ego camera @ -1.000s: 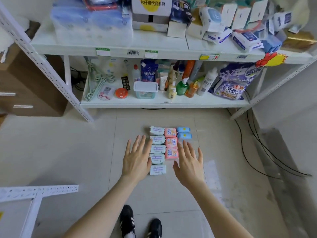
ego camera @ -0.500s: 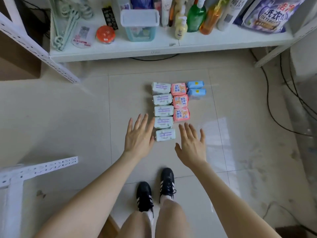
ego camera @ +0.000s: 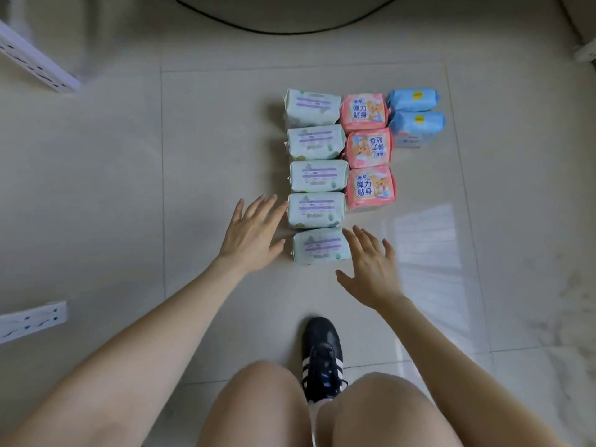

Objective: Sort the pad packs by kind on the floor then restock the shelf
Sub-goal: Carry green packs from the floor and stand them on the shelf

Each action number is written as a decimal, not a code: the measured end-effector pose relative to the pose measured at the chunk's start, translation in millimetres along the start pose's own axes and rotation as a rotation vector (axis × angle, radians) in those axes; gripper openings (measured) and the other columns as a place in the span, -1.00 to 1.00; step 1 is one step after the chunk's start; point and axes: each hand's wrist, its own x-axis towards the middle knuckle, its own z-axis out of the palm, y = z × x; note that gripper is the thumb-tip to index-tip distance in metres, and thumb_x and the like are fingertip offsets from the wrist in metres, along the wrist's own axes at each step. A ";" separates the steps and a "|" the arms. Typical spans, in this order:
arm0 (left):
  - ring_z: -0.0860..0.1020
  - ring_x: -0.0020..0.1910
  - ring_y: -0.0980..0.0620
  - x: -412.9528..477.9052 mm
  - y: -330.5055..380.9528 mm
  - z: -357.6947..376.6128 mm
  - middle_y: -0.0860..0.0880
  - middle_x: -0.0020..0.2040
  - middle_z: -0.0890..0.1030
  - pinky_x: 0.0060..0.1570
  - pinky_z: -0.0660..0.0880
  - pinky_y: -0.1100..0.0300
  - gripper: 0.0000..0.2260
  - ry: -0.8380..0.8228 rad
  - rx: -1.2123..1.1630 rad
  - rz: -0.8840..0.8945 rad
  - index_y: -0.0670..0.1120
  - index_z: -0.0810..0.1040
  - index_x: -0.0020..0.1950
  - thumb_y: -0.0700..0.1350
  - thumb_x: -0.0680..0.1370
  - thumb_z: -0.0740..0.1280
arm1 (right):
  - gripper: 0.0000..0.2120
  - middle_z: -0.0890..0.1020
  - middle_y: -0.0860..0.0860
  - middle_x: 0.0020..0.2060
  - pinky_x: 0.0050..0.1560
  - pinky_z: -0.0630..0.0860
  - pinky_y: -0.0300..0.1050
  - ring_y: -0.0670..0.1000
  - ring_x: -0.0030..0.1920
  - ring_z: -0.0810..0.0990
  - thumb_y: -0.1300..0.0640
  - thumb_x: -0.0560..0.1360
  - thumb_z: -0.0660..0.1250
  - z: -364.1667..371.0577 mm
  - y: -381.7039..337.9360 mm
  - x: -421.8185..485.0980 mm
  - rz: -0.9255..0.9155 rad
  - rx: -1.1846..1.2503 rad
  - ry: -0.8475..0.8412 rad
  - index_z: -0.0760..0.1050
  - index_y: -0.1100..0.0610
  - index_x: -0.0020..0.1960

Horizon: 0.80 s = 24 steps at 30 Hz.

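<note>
From the head view, the shelf that filled the top of the picture a second ago has dropped out. Only a white perforated steel upright (ego camera: 35, 62) and a black cable (ego camera: 283, 27) remain at the far edge of the floor (ego camera: 209, 140). The person has sunk into a crouch, with bare knees and one black striped shoe (ego camera: 322, 356) now showing at the near edge.

The packs have not moved and lie in three touching columns on one large glossy beige tile. There are five pale green-and-white soft plastic pad packs (ego camera: 317, 175), three pink ones (ego camera: 369, 150) and two blue ones (ego camera: 416, 114).

The left hand (ego camera: 250, 233) and right hand (ego camera: 371, 272) have come down on either side of the nearest green pack (ego camera: 321, 246). Both hands are flat with the fingers spread, and they hold nothing. Whether any fingertip touches the wrapping cannot be told.

The sorting looks finished, and this is probably the start of gathering a column for the shelf.

The packs are pillowy rounded blocks in thin printed film with crimped ends. They are likely light and squashy, and the film is slick enough for them to slide against each other if several are squeezed together. The polished tile mirrors a window patch near the right hand.
</note>
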 end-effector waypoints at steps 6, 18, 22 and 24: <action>0.19 0.51 -0.08 45.2 -23.9 54.7 -0.05 0.56 0.19 0.45 0.19 0.01 -0.32 0.034 -0.110 0.088 -0.04 0.15 0.56 0.10 0.52 0.34 | -0.13 0.24 0.05 0.50 0.40 0.25 0.09 0.09 0.47 0.24 -0.12 0.37 0.46 56.6 21.9 35.5 -0.095 0.095 0.061 0.14 0.10 0.53; 0.46 0.25 -0.09 96.2 -27.5 89.1 0.03 0.40 0.35 0.11 0.50 -0.04 -0.30 0.068 -0.307 0.145 -0.06 0.30 0.47 0.06 0.41 0.49 | -0.25 0.49 0.14 0.16 0.08 0.45 0.11 0.22 0.13 0.46 0.03 0.10 0.60 90.3 36.6 73.1 -0.172 0.081 0.249 0.47 0.19 0.23; 0.49 0.21 -0.07 102.1 -22.6 87.0 0.02 0.39 0.37 0.11 0.48 0.00 -0.27 0.015 -0.368 0.149 -0.07 0.30 0.47 0.03 0.38 0.52 | -0.29 0.47 -0.01 0.16 -0.12 0.51 0.01 0.09 0.09 0.43 0.01 0.17 0.55 92.9 37.5 71.1 -0.141 0.172 0.138 0.38 0.12 0.25; 0.48 0.23 -0.06 104.3 -20.8 87.0 0.01 0.38 0.38 0.13 0.46 0.03 -0.26 0.001 -0.398 0.136 -0.07 0.31 0.46 0.01 0.36 0.54 | -0.30 0.47 -0.06 0.13 -0.20 0.52 0.00 0.05 0.05 0.43 0.01 0.18 0.55 94.6 40.4 67.1 -0.130 0.204 0.104 0.35 0.09 0.23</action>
